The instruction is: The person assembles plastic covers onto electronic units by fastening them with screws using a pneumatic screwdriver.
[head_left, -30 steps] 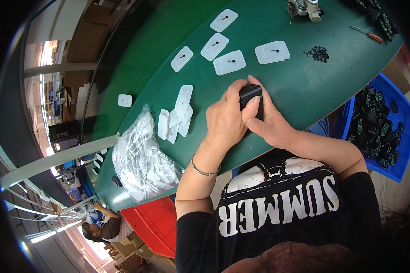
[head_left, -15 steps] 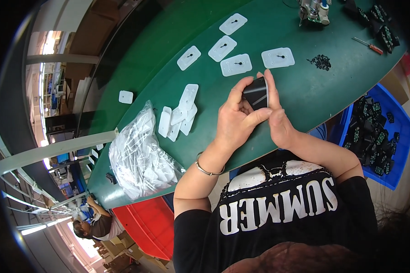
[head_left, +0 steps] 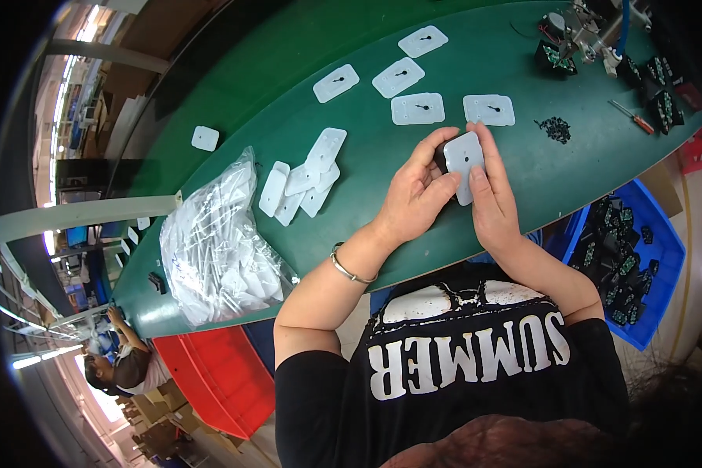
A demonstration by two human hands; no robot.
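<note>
While my right thumb lies on the face of the white plate (head_left: pixel 463 147), my left hand (head_left: pixel 415 200) and right hand (head_left: pixel 498 204) clamp it together with the dark housing (head_left: pixel 441 160) behind it, left of the heap of small black parts (head_left: pixel 554 130) and nearer my body. I'd press evenly from both sides, lining up the edges first so no corner lifts; whether the plate sits flush, I cannot tell. My thumbs should leave its small hole (head_left: pixel 466 159) uncovered.

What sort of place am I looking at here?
Likely a factory assembly workshop: a green workbench set with white plates, a blue bin heaped with circuit-board parts, and a bulging plastic bag.
</note>
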